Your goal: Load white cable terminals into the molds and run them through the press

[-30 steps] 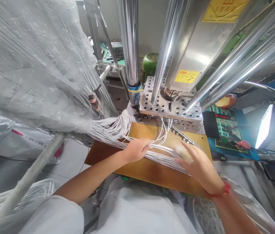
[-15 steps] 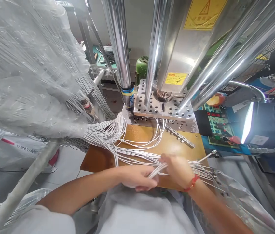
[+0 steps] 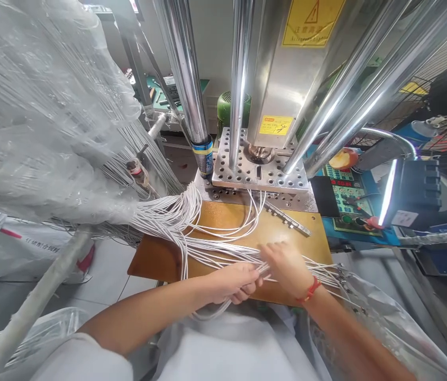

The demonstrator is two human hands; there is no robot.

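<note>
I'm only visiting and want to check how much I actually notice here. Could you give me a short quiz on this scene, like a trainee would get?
1. True or false: the left hand is closed around some of the white wires.
2. The band on the wrist of the right hand is: A) red B) blue C) black
3. Fill in: the motor behind the perforated plate is ____ in colour.

Key: 1 true; 2 A; 3 green.
</note>
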